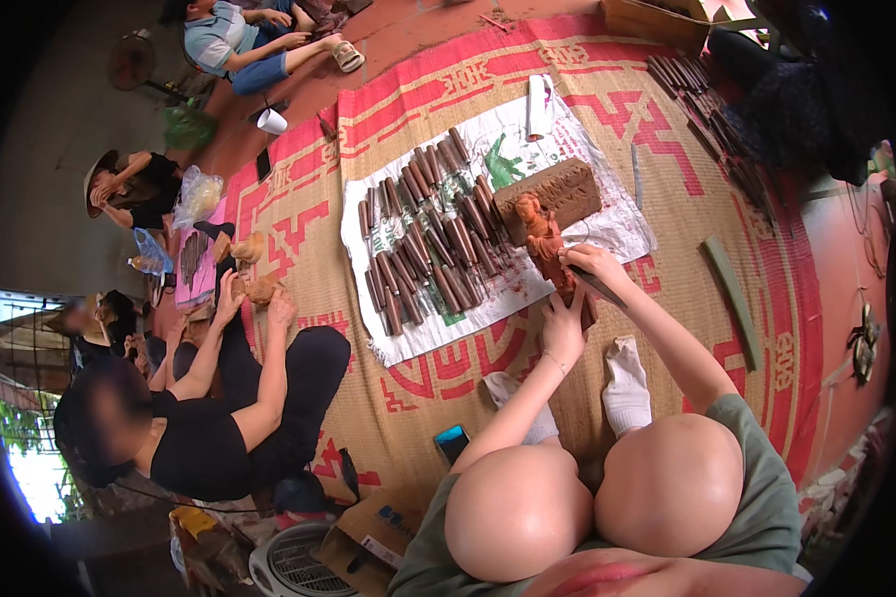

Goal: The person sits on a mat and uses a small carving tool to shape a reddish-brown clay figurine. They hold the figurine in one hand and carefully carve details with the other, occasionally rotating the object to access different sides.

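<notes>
A reddish-brown carved wooden figure [540,239] leans against a brown carved wooden block [564,191] in front of me. My left hand [564,333] is closed around the figure's lower end. In my right hand [594,265] is a carving chisel [607,291], its dark handle pointing back toward my forearm. The chisel's tip lies close to the figure's side; whether it touches cannot be made out. To the left, several chisels [433,239] with brown handles lie in rows on a white printed sack [368,336].
A patterned straw mat [408,388] lies under everything. On my left a seated person in black [209,433] holds a pale wooden piece [259,289]. A greenish strip [732,298] and more dark tools [722,139] lie to the right. Near my left knee are a phone [452,441] and a cardboard box [373,532].
</notes>
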The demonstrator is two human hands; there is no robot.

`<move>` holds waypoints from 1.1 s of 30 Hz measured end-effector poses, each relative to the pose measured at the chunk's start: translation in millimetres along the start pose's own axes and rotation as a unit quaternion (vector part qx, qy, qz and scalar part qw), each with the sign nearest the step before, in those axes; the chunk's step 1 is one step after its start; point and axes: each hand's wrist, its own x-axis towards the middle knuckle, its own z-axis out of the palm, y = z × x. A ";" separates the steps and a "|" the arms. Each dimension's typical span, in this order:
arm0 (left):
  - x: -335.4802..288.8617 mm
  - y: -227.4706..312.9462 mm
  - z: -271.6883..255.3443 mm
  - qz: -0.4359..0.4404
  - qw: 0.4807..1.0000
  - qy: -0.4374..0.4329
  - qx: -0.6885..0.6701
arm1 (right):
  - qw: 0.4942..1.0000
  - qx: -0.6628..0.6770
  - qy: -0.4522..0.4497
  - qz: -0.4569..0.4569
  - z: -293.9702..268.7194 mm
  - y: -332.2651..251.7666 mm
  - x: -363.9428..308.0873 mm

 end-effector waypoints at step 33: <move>-1.7 -2.3 0.3 0.030 0.999 0.031 -0.028 | 0.993 0.082 0.078 -0.017 7.0 18.4 4.1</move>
